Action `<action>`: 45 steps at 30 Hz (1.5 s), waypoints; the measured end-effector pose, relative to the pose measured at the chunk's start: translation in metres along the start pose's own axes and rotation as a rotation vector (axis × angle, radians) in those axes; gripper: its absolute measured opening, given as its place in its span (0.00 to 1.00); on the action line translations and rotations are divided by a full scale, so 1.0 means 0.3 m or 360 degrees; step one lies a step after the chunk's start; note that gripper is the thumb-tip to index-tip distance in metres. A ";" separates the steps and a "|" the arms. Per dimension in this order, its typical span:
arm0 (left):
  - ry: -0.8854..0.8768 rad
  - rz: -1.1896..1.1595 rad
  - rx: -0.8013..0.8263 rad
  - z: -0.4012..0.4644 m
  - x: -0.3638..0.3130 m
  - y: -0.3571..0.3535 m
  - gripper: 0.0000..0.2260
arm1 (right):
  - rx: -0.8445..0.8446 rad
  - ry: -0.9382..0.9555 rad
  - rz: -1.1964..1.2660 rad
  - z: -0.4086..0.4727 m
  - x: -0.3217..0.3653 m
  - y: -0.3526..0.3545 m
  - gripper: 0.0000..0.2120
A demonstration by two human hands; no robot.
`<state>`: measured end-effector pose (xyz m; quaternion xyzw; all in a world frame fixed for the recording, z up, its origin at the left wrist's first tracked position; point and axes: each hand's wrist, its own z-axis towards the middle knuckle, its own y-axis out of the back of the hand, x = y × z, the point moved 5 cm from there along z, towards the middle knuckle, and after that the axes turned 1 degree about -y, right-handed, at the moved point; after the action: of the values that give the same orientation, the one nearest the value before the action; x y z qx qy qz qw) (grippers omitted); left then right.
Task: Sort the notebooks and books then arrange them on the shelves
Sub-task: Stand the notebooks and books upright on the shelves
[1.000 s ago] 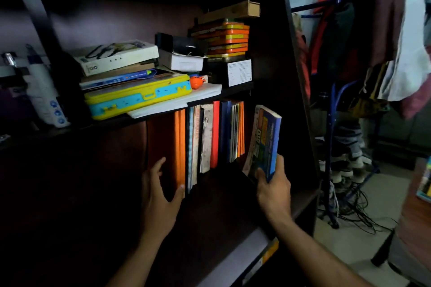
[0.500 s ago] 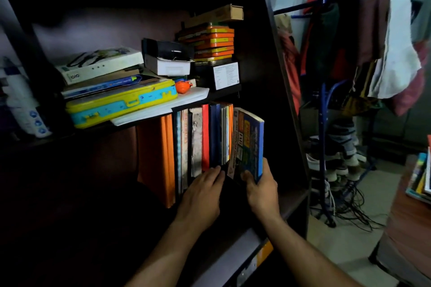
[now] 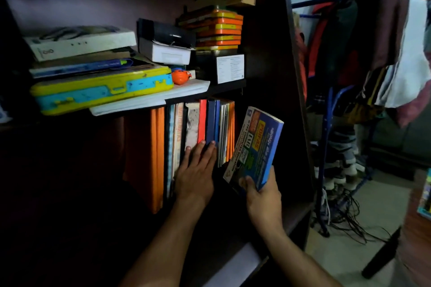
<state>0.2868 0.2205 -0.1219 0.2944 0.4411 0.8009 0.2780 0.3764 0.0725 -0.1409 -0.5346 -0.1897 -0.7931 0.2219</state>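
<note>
Fingers: left hand (image 3: pixel 196 175) lies flat, fingers straight, pressing the spines of the row (image 3: pixel 200 133) at frame centre, probably to steady it.
Right hand (image 3: pixel 261 191): fingers and thumb curl round the bottom of the blue book (image 3: pixel 255 147).
Book: tilted, right of the row, apart from it, seemingly ready to slot in.
Shelf (image 3: pixel 235 265): lower.

- A row of upright books (image 3: pixel 200 133) is stood on the lower shelf — under the stacked boxes (image 3: pixel 102 70).
- A tilted book (image 3: pixel 255 147) is held just right of the row.
</note>
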 end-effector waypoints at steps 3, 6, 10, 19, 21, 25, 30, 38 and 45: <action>0.0090 -0.0037 -0.0059 -0.020 0.027 -0.011 0.35 | 0.0019 0.0040 -0.0049 -0.011 0.007 -0.008 0.20; 0.0161 -0.0074 -0.0174 -0.046 0.053 -0.003 0.35 | 0.0079 0.0068 -0.0091 -0.014 0.018 -0.016 0.28; 0.0172 -0.0114 -0.0119 -0.047 0.059 0.001 0.37 | 0.0199 0.0116 -0.0122 -0.018 0.038 -0.039 0.31; 0.0111 -0.0153 -0.0257 -0.055 0.069 -0.012 0.36 | 0.0159 0.0162 -0.0396 0.045 0.053 -0.074 0.17; 0.0081 -0.0149 -0.0326 -0.061 0.073 -0.011 0.35 | 0.0145 0.0177 -0.0449 0.061 0.053 -0.085 0.18; 0.0063 -0.0160 -0.0446 -0.067 0.073 -0.014 0.31 | 0.0151 0.0276 -0.0595 0.081 0.053 -0.113 0.19; 0.0067 -0.0174 -0.0380 -0.057 0.071 -0.037 0.33 | 0.0145 0.0312 -0.0576 0.097 0.054 -0.115 0.18; 0.0131 -0.0124 -0.0250 -0.056 0.065 -0.021 0.36 | 0.0176 0.0370 -0.0545 0.120 0.070 -0.142 0.15; 0.0149 -0.0096 -0.0204 -0.049 0.060 -0.012 0.36 | 0.0496 0.0192 -0.0888 0.154 0.044 -0.200 0.27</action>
<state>0.2647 0.2267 -0.1275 0.2248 0.4103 0.8316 0.2994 0.3740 0.1451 -0.1158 -0.3736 -0.4346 -0.8150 0.0861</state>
